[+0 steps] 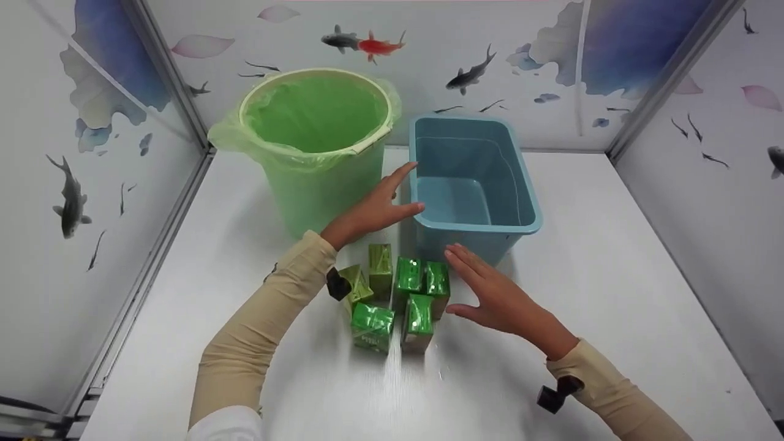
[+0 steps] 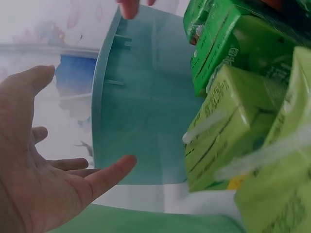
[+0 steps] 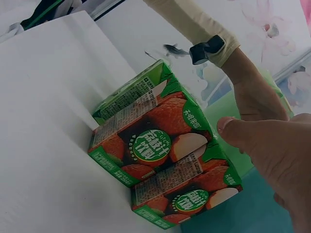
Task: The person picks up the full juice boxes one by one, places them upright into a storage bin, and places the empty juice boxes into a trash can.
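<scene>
My left hand (image 1: 375,207) reaches toward the blue plastic tub (image 1: 534,211), thumb and fingers spread, fingertips overlapping its near left rim. Nothing is held in that palm (image 2: 43,189) in the left wrist view. My right hand (image 1: 502,301), fingers extended, hovers just right of a cluster of juice cartons and holds nothing. Dark green cartons (image 1: 372,324) stand in front and to the right, printed with lychees (image 3: 155,138) in the right wrist view. Two light green cartons (image 1: 380,264) are at the left, with white straws (image 2: 209,126) on their sides; one leans.
A green bin (image 1: 324,190) with a translucent green liner stands left of the tub, behind the cartons. White panels (image 1: 478,128) painted with fish enclose the white table (image 1: 588,263) at the back and both sides.
</scene>
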A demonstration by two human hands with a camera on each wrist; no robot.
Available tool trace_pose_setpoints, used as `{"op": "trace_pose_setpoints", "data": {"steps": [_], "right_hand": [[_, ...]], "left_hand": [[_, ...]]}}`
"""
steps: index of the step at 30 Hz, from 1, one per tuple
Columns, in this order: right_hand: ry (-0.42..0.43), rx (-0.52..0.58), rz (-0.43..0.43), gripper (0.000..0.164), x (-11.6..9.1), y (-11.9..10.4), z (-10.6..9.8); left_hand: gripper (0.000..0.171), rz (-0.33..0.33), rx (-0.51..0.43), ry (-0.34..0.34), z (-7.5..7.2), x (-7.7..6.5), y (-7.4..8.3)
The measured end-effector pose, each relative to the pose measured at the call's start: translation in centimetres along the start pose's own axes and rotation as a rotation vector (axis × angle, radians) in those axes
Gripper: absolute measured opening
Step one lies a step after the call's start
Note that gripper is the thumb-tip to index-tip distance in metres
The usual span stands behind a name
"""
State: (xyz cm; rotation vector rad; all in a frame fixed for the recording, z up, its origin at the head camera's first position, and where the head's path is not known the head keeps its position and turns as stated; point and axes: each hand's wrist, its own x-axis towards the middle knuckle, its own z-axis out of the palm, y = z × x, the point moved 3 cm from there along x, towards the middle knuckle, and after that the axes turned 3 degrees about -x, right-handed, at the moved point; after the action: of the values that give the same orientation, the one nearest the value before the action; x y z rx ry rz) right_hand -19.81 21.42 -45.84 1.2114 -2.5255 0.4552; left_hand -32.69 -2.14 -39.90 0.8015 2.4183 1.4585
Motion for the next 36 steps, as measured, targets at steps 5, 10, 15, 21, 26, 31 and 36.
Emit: {"op": "trace_pose_setpoints", "data": {"steps": [5,10,15,21,26,31,36], "right_hand": [[0.004,0.042,0.038,0.089,0.2,0.3,1.0],[0.015,0.032,0.038,0.078,0.2,0.7,1.6],[-0.013,0.045,0.05,0.073,0.6,0.9,2.0],[-0.041,0.099,0.083,0.072,0.9,1.0,2.7],[-0.053,0.162,0.105,0.07,0.9,1.0,3.1],[-0.034,0.134,0.084,0.071,1.1,0.9,2.2],[0.037,0.068,0.015,0.076,1.2,0.3,-0.5]], "left_hand": [[0.083,-0.12,-0.316,0.014,1.2,0.7,-1.2],[0.079,-0.191,-0.497,0.018,2.2,1.0,-1.9],[0.078,-0.241,-0.615,0.018,2.2,0.9,-2.2],[0.078,-0.256,-0.647,0.011,2.3,0.9,-2.4],[0.079,-0.273,-0.647,0.016,2.6,0.9,-2.6],[0.079,-0.261,-0.643,0.021,2.6,1.1,-2.4],[0.08,-0.257,-0.64,0.002,2.5,1.3,-2.1]]}}
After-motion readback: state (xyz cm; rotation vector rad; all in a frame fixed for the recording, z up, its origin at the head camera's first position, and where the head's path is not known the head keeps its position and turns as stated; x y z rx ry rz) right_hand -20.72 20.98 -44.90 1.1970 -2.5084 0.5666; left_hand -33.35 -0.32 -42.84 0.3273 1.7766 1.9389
